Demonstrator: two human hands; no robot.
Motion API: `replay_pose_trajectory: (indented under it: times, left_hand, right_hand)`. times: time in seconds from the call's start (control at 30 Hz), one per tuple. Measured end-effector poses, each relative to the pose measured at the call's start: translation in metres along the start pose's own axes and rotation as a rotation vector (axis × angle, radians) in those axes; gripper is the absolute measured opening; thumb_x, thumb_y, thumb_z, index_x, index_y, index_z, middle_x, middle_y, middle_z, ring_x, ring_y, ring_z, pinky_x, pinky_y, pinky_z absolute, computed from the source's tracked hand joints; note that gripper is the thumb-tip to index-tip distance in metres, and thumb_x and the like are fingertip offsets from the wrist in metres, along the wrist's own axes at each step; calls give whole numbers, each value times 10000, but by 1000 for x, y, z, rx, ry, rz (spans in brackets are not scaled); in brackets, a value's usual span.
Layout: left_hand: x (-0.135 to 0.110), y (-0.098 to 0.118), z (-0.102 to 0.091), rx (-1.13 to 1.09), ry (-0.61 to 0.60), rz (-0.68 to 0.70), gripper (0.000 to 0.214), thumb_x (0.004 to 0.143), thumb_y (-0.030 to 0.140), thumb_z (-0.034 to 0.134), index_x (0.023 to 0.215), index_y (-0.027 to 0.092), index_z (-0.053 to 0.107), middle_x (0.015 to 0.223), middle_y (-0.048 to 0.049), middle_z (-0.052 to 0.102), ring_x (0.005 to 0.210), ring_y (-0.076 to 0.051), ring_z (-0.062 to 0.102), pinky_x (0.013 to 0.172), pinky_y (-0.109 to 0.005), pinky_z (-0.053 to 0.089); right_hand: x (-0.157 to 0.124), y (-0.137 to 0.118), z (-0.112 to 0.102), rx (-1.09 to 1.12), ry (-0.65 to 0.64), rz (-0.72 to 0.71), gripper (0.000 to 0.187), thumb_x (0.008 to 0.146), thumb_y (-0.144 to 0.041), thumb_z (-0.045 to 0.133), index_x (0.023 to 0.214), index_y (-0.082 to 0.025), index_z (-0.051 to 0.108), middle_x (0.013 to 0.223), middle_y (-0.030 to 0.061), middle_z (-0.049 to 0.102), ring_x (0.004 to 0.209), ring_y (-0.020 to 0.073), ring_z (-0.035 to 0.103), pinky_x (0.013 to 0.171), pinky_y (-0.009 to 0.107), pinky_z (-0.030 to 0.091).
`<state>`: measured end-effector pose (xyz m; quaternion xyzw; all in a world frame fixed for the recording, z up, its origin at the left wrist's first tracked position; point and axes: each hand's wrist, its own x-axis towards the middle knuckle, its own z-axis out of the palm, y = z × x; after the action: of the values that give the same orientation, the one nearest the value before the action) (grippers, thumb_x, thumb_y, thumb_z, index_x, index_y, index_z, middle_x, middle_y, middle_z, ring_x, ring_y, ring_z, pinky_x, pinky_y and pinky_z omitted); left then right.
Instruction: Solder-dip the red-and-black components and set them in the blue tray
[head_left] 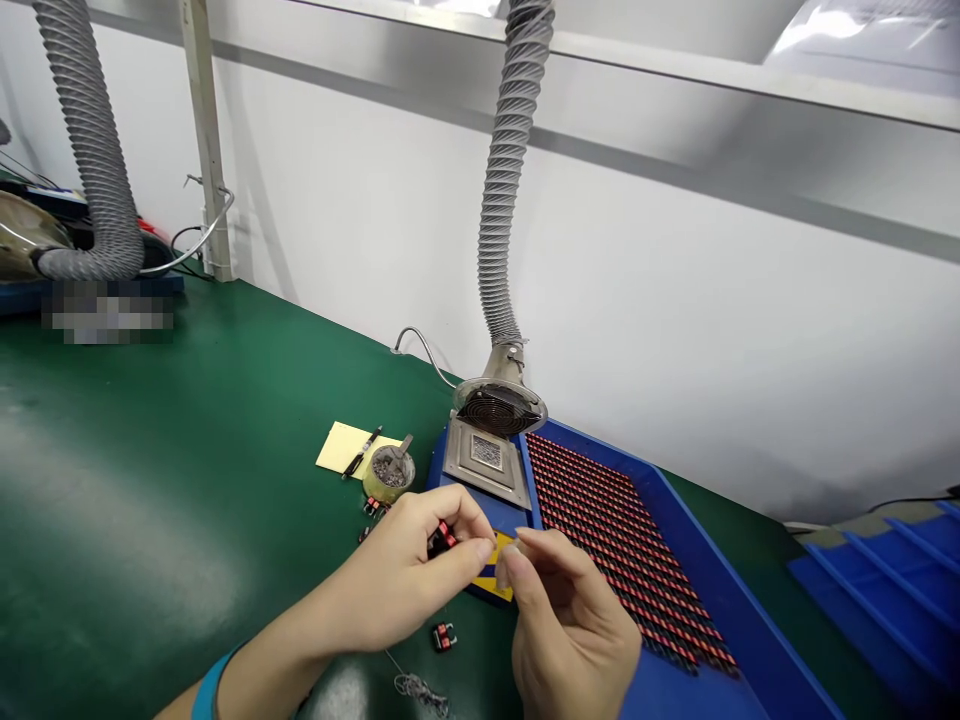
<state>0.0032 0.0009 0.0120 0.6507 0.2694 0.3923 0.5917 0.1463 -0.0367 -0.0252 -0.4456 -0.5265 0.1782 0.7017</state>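
Observation:
Fingers curled and pinched, my left hand holds a small red and black part, mostly covered by the fingers. Close beside it my right hand has its thumb and forefinger pressed together around something small and pale, too indistinct to name. The two sets of fingertips nearly meet in front of a blue machine with a metal plate and a square silvery opening on top. Another red and black part lies on the table below my left hand. A few more sit partly hidden behind that hand.
A blue tray with rows of red and black parts stands right of the machine. A hose with a round hood hangs over it. A jar, yellow paper, pen and tangled thin wire lie on the green table.

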Motion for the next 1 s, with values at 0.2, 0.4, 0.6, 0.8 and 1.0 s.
replay_pose_trajectory:
  times: [0.2,0.4,0.6,0.8,1.0]
  left_hand:
    - [0,1,-1,-2,-3,0,135,882,251,525,776,171,547,734,31,521,690,-109,444,626,-236,342]
    - [1,0,-2,33,-32,-2,111,877,225,518,790,174,567,726,36,529,677,-106,436,622,-232,344]
    - [2,2,-1,24,-29,-20,106,864,217,517,773,173,549,720,39,506,682,-106,437,619,-232,346]
    - [3,0,-2,43,0,-21,114,876,234,516,784,175,548,728,35,503,682,-109,440,598,-237,327]
    - [2,-1,-4,-42,4,-25,146,879,285,530,783,175,542,737,31,499,699,-112,452,624,-238,350]
  right_hand:
    - [0,2,-2,-9,-40,4,163,777,-179,728,908,-272,757,734,20,677,646,154,627,560,241,516]
    - [3,3,-3,31,-106,55,133,793,-222,722,908,-278,756,700,4,672,628,138,630,557,220,513]
    - [-1,0,-1,-65,-45,-28,188,782,-191,729,953,-266,752,728,18,683,643,157,625,593,269,515]
    - [0,-3,3,-110,-13,-158,146,790,-107,692,829,-248,707,707,13,654,641,160,601,563,261,490]
    - [8,-11,-11,-179,-386,-171,155,806,-87,653,768,-237,658,637,-16,641,583,140,596,566,244,479]
